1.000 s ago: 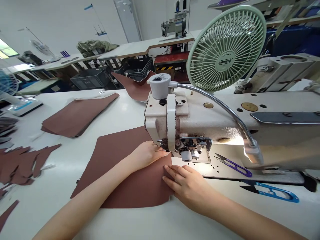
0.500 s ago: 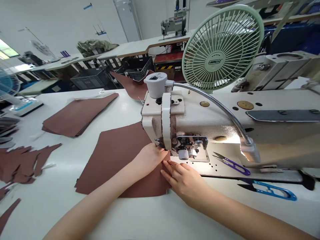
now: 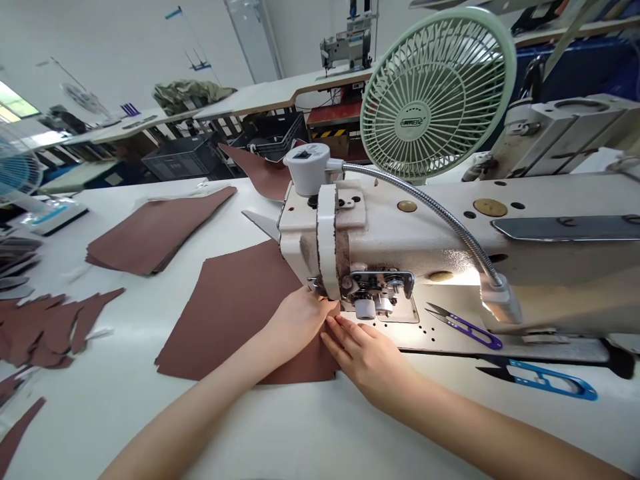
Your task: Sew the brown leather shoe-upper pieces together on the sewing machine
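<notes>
A brown sheet of leather-like material [image 3: 235, 300] lies flat on the white table, its right edge under the head of a sewing machine [image 3: 325, 240]. Close by the needle area, my left hand [image 3: 295, 323] is closed on the sheet near that edge; its fingertips are partly hidden by the machine head. My right hand [image 3: 370, 360] rests just in front, its fingers stretched out and lying on the sheet's edge. The needle itself is hidden.
Purple thread snips [image 3: 467, 327] lie on the machine bed, blue snips [image 3: 545, 380] on the table. A brown stack [image 3: 160, 230] and cut pieces [image 3: 55, 330] lie left. A green fan [image 3: 435, 100] and lamp with bendable neck [image 3: 500, 297] stand by the machine.
The brown sheet has slid a little away from me under the machine head, and a pale grey pointed tip now shows behind it. Both hands keep nearly the same place. The fan head has turned left.
</notes>
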`<state>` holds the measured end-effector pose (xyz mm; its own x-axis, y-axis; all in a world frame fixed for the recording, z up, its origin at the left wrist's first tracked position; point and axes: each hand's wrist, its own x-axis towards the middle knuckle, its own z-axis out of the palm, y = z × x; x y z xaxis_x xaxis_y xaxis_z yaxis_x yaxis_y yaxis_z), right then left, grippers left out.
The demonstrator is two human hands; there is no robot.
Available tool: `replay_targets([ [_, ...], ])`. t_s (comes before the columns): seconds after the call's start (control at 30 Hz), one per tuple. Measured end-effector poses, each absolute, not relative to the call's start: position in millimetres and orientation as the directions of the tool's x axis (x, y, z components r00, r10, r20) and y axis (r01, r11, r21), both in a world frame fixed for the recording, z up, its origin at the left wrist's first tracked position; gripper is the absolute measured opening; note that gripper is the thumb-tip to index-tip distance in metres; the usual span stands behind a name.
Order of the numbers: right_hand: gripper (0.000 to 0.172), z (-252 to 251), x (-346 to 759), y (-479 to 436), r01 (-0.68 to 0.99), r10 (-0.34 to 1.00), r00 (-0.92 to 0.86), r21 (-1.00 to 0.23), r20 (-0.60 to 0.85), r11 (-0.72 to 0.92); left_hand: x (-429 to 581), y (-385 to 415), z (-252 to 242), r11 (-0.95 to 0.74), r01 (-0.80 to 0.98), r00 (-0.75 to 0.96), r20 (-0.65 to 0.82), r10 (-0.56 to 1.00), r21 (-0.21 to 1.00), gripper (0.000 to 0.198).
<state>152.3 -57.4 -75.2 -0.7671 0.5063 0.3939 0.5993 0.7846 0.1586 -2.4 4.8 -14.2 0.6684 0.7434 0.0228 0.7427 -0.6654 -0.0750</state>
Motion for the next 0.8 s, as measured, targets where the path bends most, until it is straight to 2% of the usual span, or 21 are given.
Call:
replay_targets([
  [0.1,0.044,-76.3,147.5,-61.0,0.602,0.51,-0.772,0.18,0.38,0.777,1.6,0.7,-11.9,-0.637,0.765,0.64,0.005,0.768,-0.093,0.016],
  [0.3,0.039,-64.2,136.6,-57.3,0.623,0.572,-0.781,0.241,0.251,0.745,9.3,-3.7,-14.5,-0.559,0.82,0.564,0.007,0.826,-0.119,0.017],
  [0.4,0.039,-66.7,135.8,-57.7,0.649,0.576,-0.755,0.235,0.312,0.724,3.6,-4.2,-8.3,-0.589,0.804,0.592,0.023,0.805,-0.079,0.019],
  [0.57,0.033,-76.0,138.0,-65.0,0.626,0.442,-0.732,0.259,0.518,0.735,-6.4,-8.7,2.6,-0.646,0.763,0.645,-0.037,0.763,-0.02,0.023],
  [0.67,0.031,-75.7,136.2,-62.5,0.629,0.428,-0.724,0.263,0.541,0.731,-4.1,-9.4,-2.8,-0.631,0.775,0.63,-0.048,0.775,-0.033,0.022],
  [0.8,0.029,-73.8,132.9,-50.4,0.663,0.483,-0.708,0.248,0.516,0.706,3.2,-5.4,-12.9,-0.61,0.789,0.611,-0.002,0.791,-0.068,0.02],
])
